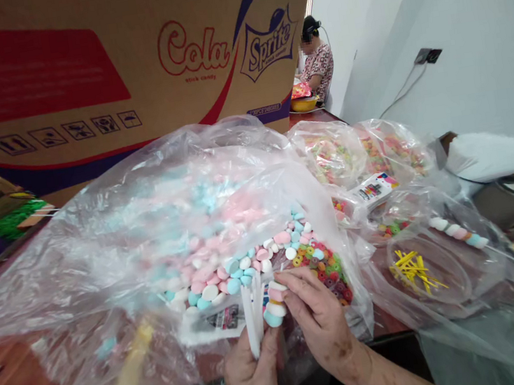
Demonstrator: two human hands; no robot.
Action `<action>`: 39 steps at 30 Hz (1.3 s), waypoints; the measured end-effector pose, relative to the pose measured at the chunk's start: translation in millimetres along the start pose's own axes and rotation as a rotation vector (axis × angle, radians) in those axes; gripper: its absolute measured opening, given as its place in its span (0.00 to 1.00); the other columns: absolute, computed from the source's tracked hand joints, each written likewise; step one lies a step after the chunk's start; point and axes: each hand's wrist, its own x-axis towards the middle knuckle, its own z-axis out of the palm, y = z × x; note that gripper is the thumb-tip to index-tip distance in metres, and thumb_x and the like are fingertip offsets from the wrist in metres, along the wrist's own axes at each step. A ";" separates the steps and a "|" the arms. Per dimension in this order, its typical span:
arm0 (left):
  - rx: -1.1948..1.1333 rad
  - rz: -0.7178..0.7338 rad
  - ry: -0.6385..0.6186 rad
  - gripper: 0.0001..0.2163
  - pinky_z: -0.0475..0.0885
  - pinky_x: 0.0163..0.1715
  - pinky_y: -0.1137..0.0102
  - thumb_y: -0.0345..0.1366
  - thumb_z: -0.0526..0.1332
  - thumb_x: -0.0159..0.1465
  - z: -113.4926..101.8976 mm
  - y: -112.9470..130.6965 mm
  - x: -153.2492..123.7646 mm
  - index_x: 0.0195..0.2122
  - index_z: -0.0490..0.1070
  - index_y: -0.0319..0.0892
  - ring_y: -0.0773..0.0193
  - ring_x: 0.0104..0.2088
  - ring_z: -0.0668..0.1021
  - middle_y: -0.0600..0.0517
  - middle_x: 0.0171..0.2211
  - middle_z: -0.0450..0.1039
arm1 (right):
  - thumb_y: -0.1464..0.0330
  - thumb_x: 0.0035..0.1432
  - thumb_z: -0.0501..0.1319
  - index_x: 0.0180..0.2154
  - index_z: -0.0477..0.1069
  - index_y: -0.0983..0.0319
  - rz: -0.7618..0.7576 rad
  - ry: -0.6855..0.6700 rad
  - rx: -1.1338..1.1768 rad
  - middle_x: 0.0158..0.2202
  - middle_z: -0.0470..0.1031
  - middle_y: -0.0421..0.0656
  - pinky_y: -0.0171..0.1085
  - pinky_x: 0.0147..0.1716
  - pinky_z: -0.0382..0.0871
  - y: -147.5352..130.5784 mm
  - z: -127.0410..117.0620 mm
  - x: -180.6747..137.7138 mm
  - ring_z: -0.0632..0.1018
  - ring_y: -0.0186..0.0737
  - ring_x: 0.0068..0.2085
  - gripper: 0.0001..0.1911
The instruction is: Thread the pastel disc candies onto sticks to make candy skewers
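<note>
Left hand (252,376)'s clamped on the sticks (255,321), right hand (318,318)'s pinching the top of the candy stack (274,305) just beside them. Squeeze too hard and it'd probably squish; loosen the left and sticks might spill.

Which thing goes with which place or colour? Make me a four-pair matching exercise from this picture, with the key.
Things:
1. White sticks
2. Loose yellow strips
3. Cardboard box
4. Ring-shaped candies

Places or colours:
A. Behind the large clear bag
B. Mixed red, green and orange
C. Held in the left hand
D. In a round clear container

Pairs: 1-C, 2-D, 3-A, 4-B
</note>
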 end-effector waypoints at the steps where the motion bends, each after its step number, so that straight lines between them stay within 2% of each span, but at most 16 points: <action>1: -0.007 -0.001 0.011 0.18 0.58 0.17 0.72 0.51 0.66 0.54 0.0 -1.4 -0.1 0.18 0.69 0.42 0.66 0.17 0.64 0.56 0.13 0.63 | 0.75 0.65 0.53 0.52 0.73 0.57 -0.016 0.006 0.006 0.44 0.75 0.45 0.35 0.47 0.72 -0.6 1.3 -0.8 0.77 0.38 0.46 0.18; 6: -0.054 -0.050 0.052 0.18 0.56 0.15 0.73 0.51 0.68 0.52 0.7 -2.8 -0.1 0.18 0.69 0.42 0.68 0.16 0.62 0.57 0.13 0.62 | 0.75 0.65 0.53 0.52 0.73 0.58 -0.055 -0.056 0.024 0.45 0.75 0.46 0.35 0.48 0.71 -5.7 -0.1 -1.6 0.77 0.37 0.47 0.17; 10: -0.177 -0.123 0.107 0.19 0.56 0.13 0.74 0.51 0.70 0.49 3.9 4.6 -1.6 0.20 0.71 0.40 0.69 0.16 0.63 0.57 0.14 0.64 | 0.70 0.67 0.53 0.53 0.70 0.58 -0.019 -0.161 -0.042 0.48 0.77 0.44 0.35 0.49 0.70 -4.0 -19.2 16.4 0.77 0.38 0.48 0.15; 13: -0.205 -0.170 0.116 0.20 0.50 0.10 0.76 0.54 0.71 0.48 5.8 11.9 -3.0 0.21 0.72 0.40 0.72 0.12 0.60 0.59 0.12 0.63 | 0.68 0.68 0.51 0.50 0.70 0.60 0.113 -0.198 -0.428 0.44 0.79 0.44 0.36 0.46 0.70 7.9 -34.5 43.1 0.78 0.39 0.45 0.14; 15: -0.204 -0.175 0.109 0.22 0.49 0.10 0.77 0.55 0.70 0.48 6.3 15.2 -3.5 0.19 0.70 0.39 0.74 0.10 0.58 0.60 0.10 0.60 | 0.69 0.66 0.53 0.42 0.73 0.61 0.160 -0.327 -0.755 0.40 0.79 0.46 0.37 0.42 0.68 18.6 -38.0 59.5 0.77 0.42 0.42 0.11; 18: -0.212 -0.179 0.101 0.25 0.51 0.10 0.78 0.58 0.70 0.46 6.3 16.4 -3.6 0.16 0.67 0.39 0.75 0.09 0.59 0.60 0.09 0.59 | 0.72 0.63 0.56 0.37 0.74 0.62 0.158 -0.431 -0.949 0.37 0.78 0.50 0.38 0.36 0.66 31.3 -31.7 70.8 0.76 0.45 0.39 0.08; 21: -0.223 -0.175 0.091 0.27 0.51 0.10 0.78 0.60 0.69 0.45 5.6 15.7 -3.0 0.16 0.66 0.38 0.75 0.09 0.60 0.58 0.11 0.62 | 0.75 0.61 0.56 0.42 0.74 0.62 0.116 -0.438 -0.987 0.41 0.76 0.53 0.39 0.34 0.65 35.8 -21.8 67.0 0.75 0.48 0.40 0.10; 25: -0.186 -0.160 0.064 0.27 0.51 0.11 0.78 0.60 0.68 0.48 3.8 16.8 -2.2 0.16 0.66 0.39 0.75 0.09 0.60 0.59 0.10 0.60 | 0.76 0.58 0.57 0.37 0.72 0.61 -0.024 -0.425 -0.953 0.37 0.75 0.48 0.38 0.35 0.65 35.1 -20.8 61.7 0.74 0.46 0.38 0.07; 30: -0.177 -0.178 0.049 0.26 0.51 0.11 0.78 0.59 0.68 0.49 2.4 16.8 -1.0 0.16 0.66 0.39 0.75 0.10 0.60 0.58 0.11 0.62 | 0.75 0.62 0.50 0.39 0.69 0.62 -0.115 -0.207 -0.836 0.35 0.72 0.46 0.39 0.37 0.66 39.1 -30.2 78.6 0.73 0.44 0.37 0.10; 32: -0.180 -0.177 0.052 0.27 0.51 0.11 0.78 0.59 0.68 0.49 2.4 16.0 -0.8 0.15 0.65 0.39 0.75 0.10 0.61 0.58 0.11 0.62 | 0.76 0.62 0.50 0.39 0.69 0.62 -0.193 -0.185 -0.763 0.36 0.71 0.47 0.40 0.38 0.67 40.5 -30.4 84.6 0.72 0.45 0.38 0.10; 36: -0.174 -0.181 0.067 0.26 0.52 0.11 0.78 0.59 0.68 0.49 2.6 16.6 -1.7 0.17 0.67 0.39 0.74 0.10 0.61 0.59 0.10 0.60 | 0.77 0.62 0.53 0.39 0.69 0.62 -0.272 -0.362 -0.713 0.40 0.72 0.48 0.41 0.45 0.67 42.4 -24.7 76.9 0.72 0.45 0.43 0.09; 39: -0.183 -0.194 0.069 0.25 0.52 0.11 0.78 0.59 0.68 0.48 2.6 18.3 -1.8 0.17 0.67 0.39 0.74 0.10 0.61 0.59 0.10 0.60 | 0.78 0.62 0.53 0.40 0.69 0.62 -0.298 -0.485 -0.755 0.40 0.73 0.47 0.41 0.45 0.67 47.5 -20.0 60.2 0.72 0.45 0.43 0.09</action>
